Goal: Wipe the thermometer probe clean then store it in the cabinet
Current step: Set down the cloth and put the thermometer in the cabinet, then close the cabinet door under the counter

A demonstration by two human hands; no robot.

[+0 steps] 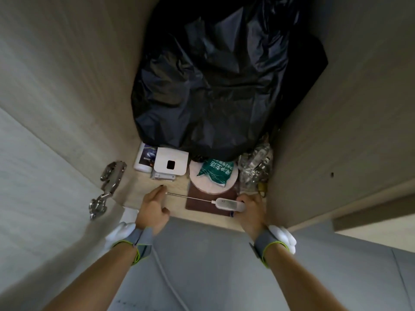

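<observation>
Inside the open cabinet (74, 90), just above its front shelf edge, the thermometer (229, 204) lies crosswise, its white plastic body to the right and its thin steel probe (189, 197) running left. The right hand (250, 212) has its fingers (243, 199) wrapped round the far end of the body, holding it. The left hand (153, 207) sits at the probe's tip with fingers loosely spread and holding nothing; whether a fingertip actually touches the tip I cannot tell. No cloth shows in either hand, so the wiping looks finished and the storing is the step in hand.

Beneath the thermometer lies a dark brown mat (211, 204), and whether the tool rests on it or hangs just above is unclear. Behind stand a round white disc with a green packet (214, 173) on top, a white box with a black square (170, 164), a clear bag of metal fittings (256, 167) and a big black plastic bag (213, 81) filling the back. A steel door hinge (107, 187) sits on the left wall.

By the look of it the thermometer is light and stiff, with nearly all its weight in the body. The probe is slender, smooth and likely slippery, and its point could bend or prick, so the body is the place to hold; the left hand need only steady the shaft. The free strip of shelf is narrow, so it probably has to be laid flat along the front.
</observation>
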